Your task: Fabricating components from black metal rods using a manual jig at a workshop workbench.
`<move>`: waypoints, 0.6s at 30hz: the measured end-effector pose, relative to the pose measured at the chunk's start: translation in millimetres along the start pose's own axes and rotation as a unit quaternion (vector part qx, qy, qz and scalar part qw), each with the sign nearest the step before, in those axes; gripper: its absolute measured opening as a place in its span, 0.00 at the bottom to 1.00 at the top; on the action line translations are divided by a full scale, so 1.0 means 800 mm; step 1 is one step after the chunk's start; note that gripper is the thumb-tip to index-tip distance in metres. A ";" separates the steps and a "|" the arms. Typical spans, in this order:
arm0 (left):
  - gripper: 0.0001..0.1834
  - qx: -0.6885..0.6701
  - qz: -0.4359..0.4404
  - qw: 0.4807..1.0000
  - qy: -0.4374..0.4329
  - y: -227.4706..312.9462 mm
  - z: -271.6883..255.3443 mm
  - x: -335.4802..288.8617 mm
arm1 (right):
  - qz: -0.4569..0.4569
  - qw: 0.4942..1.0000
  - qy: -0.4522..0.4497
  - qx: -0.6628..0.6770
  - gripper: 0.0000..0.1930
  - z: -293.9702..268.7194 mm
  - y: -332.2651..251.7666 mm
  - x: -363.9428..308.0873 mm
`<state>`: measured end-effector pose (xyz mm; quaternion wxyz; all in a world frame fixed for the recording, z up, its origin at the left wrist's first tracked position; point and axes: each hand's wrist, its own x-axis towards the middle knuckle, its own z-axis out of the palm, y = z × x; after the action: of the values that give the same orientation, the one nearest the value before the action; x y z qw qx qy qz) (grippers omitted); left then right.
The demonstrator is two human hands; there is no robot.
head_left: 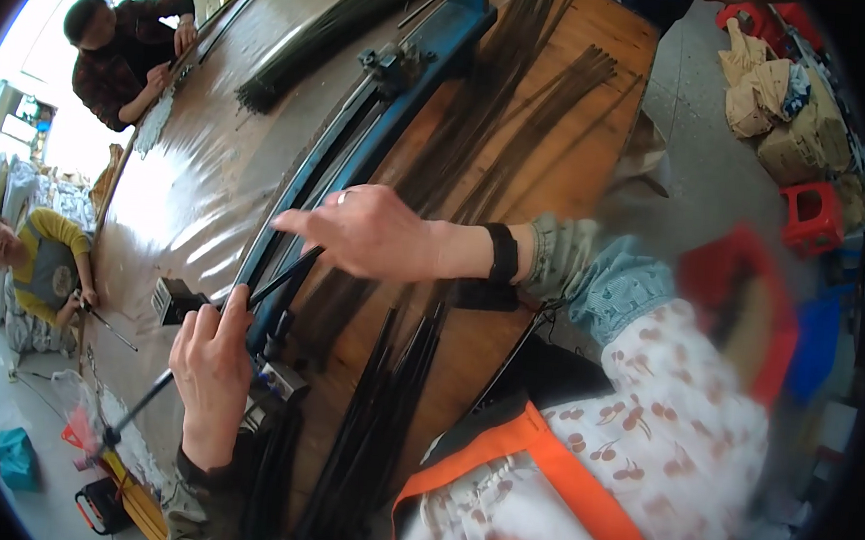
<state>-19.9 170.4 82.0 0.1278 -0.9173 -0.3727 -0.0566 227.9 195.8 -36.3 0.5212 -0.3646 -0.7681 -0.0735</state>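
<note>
- The left hand (211, 360) is clenched around a thin black rod (201, 349) that runs from the lower left, where its end is blurred, up toward the blue metal rail (405, 88).
- The right hand (365, 230) reaches across from the right, wearing a ring and a black wristband (501, 252); its fingers point left, resting just above the rod's upper end – whether they pinch it cannot be made out.
- The rail lies along the middle of a long wooden workbench (198, 183), with a small black clamp block (178, 300) just left of the left hand.
- Loose bundles of dark rods (504, 104) fan out over the bench to the right of the rail; another bundle (376, 427) lies beside the person's body, and a greenish one (318, 36) lies further up.
- Packages: tan paper-wrapped sacks (775, 103) are heaped on the floor at upper right, with a red plastic stool (814, 216) beside them; a small teal box (16, 457) and an orange-and-black case (100, 503) sit on the floor at lower left. Their labels are too small to tell.
- Two other people (127, 48) (37, 262) sit along the left edge of the bench – each with hands on the work surface.
- The patterned sleeve and orange apron strap (559, 470) are blurred, and a red-and-blue shape behind them is too smeared to identify.
</note>
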 end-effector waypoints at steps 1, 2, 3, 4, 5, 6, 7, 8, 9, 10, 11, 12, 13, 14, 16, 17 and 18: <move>0.18 0.001 -0.022 1.000 0.002 -0.007 -0.006 -0.009 | -0.041 0.997 0.045 0.046 0.25 -0.017 -0.015 0.025; 0.17 -0.018 -0.043 0.998 0.034 -0.020 -0.011 -0.018 | -0.037 0.997 0.044 0.051 0.25 -0.021 0.000 0.017; 0.17 0.011 -0.053 0.997 0.046 -0.046 -0.010 -0.041 | -0.029 0.995 0.008 0.099 0.22 -0.020 0.031 0.009; 0.17 0.042 -0.063 0.995 0.070 -0.054 -0.017 -0.058 | -0.032 0.989 -0.029 0.139 0.20 -0.023 0.043 0.008; 0.17 0.050 -0.073 0.994 0.061 -0.054 -0.024 -0.071 | 0.003 0.991 -0.015 0.136 0.17 -0.016 0.030 0.002; 0.17 0.043 -0.074 0.995 0.057 -0.042 -0.023 -0.070 | 0.008 0.990 -0.022 0.137 0.17 -0.006 0.007 0.001; 0.18 0.016 -0.059 0.997 0.043 -0.025 -0.019 -0.061 | -0.025 0.988 0.006 0.152 0.17 0.014 -0.015 0.009; 0.18 -0.010 -0.044 0.999 0.031 -0.017 -0.017 -0.058 | -0.059 0.984 0.033 0.166 0.18 0.026 -0.028 0.015; 0.19 0.024 -0.054 0.998 0.034 -0.019 -0.028 -0.069 | -0.104 0.982 0.031 0.153 0.19 0.028 -0.023 0.026; 0.19 0.024 -0.058 0.997 0.033 -0.034 -0.024 -0.083 | -0.090 0.989 0.014 0.115 0.20 0.026 -0.005 0.022; 0.19 0.023 -0.077 0.996 0.048 -0.057 -0.018 -0.100 | -0.065 0.990 0.029 0.122 0.21 0.032 0.009 0.019; 0.20 0.021 -0.100 0.993 0.060 -0.060 -0.018 -0.109 | -0.040 0.989 0.040 0.133 0.23 0.035 0.007 0.019; 0.20 -0.005 -0.112 0.992 0.050 -0.050 -0.010 -0.111 | -0.060 0.990 0.023 0.122 0.24 0.047 -0.014 0.015; 0.20 0.004 -0.106 0.994 0.013 -0.036 -0.010 -0.104 | -0.080 0.991 0.010 0.108 0.25 0.055 -0.042 0.022; 0.19 -0.036 -0.112 0.991 0.059 -0.038 -0.013 -0.117 | -0.045 0.988 0.080 0.125 0.23 0.077 -0.032 0.018; 0.18 -0.018 -0.139 0.986 0.085 -0.056 -0.016 -0.140 | -0.027 0.993 0.047 0.106 0.23 0.070 -0.016 0.023; 0.17 0.003 -0.171 0.979 0.109 -0.079 -0.025 -0.175 | -0.064 0.998 -0.005 0.014 0.18 0.058 -0.002 0.031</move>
<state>-164.7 114.7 85.3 0.1590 -0.8278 -0.5084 -0.1763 187.6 229.1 -35.5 0.5164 -0.3083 -0.7934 -0.0940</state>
